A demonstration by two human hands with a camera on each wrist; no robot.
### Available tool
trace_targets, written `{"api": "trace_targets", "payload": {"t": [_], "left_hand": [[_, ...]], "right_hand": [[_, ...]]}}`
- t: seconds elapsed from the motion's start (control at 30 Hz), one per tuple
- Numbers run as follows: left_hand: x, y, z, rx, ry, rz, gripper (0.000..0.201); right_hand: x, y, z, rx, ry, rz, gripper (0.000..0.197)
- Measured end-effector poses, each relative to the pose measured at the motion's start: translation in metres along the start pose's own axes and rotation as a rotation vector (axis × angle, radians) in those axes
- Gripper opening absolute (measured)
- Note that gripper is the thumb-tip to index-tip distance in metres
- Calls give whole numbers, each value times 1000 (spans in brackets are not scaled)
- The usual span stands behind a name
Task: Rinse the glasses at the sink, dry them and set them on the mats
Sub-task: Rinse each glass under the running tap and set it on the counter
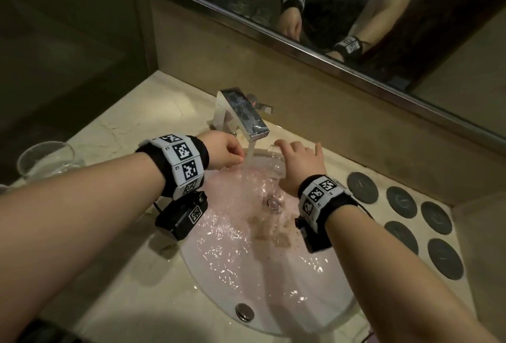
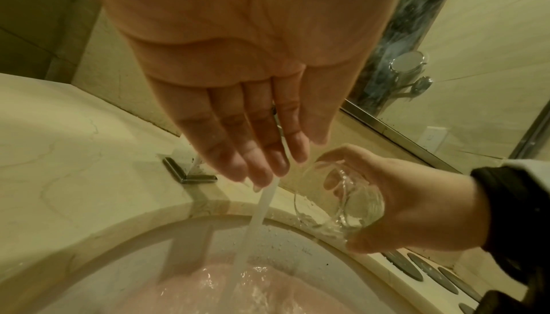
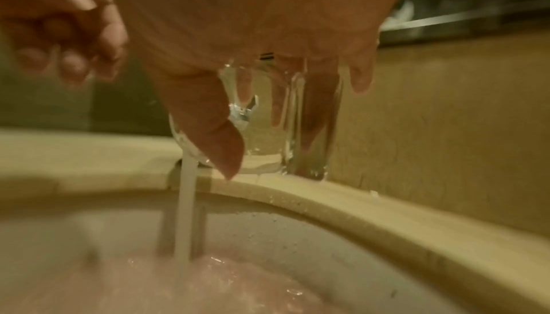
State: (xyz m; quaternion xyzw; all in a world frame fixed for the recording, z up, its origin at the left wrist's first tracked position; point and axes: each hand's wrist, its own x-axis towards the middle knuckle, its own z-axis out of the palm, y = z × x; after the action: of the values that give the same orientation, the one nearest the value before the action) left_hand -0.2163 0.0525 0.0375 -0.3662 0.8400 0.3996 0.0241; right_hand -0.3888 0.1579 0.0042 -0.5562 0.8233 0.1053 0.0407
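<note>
At the far left of the bench (image 1: 115, 123), a second glass (image 1: 46, 160) is standing upright with what looks like water in it, well apart from the sink (image 1: 323, 312), so I am judging that it is waiting its turn. I am working only the rinsing step, and nothing is dried or placed yet as far as I can see.

Moving right, my left hand (image 2: 247, 116) is holding nothing; its fingers (image 2: 226, 154) are hanging nearly straight and close together, fingertips just touching the stream of water (image 2: 261, 208) that is running from the tap (image 1: 241, 112) into the basin. The head view makes the hand look more curled, but the wrist view is showing it loose.

Just right of the stream, my right hand (image 2: 416, 201) is gripping the glass being rinsed (image 2: 342, 199), thumb on one side and fingers wrapped round the other, holding it tilted over the back rim of the sink beside the water and not under it. That glass is clear, short and thick-based, wet all over, with drops running off its lower edge.

Further right, the dark round mats (image 1: 402, 203) are lying in a cluster on the bench, all bare, so drying and setting down are both still ahead for every glass.
</note>
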Motion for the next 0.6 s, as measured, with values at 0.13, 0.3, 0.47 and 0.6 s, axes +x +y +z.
{"api": "trace_targets", "payload": {"t": [0.13, 0.3, 0.47, 0.6], "left_hand": [[-2, -1, -1, 17, 5, -8, 16], [-6, -8, -2, 18, 9, -35, 17], [-8, -18, -2, 4, 17, -68, 17], [-7, -22, -4, 3, 11, -70, 16]], "right_hand": [[1, -6, 9, 465, -25, 72, 82], [9, -18, 22, 796, -25, 119, 89], [19, -31, 31, 937, -29, 160, 92], [23, -33, 33, 950, -1, 161, 92]]}}
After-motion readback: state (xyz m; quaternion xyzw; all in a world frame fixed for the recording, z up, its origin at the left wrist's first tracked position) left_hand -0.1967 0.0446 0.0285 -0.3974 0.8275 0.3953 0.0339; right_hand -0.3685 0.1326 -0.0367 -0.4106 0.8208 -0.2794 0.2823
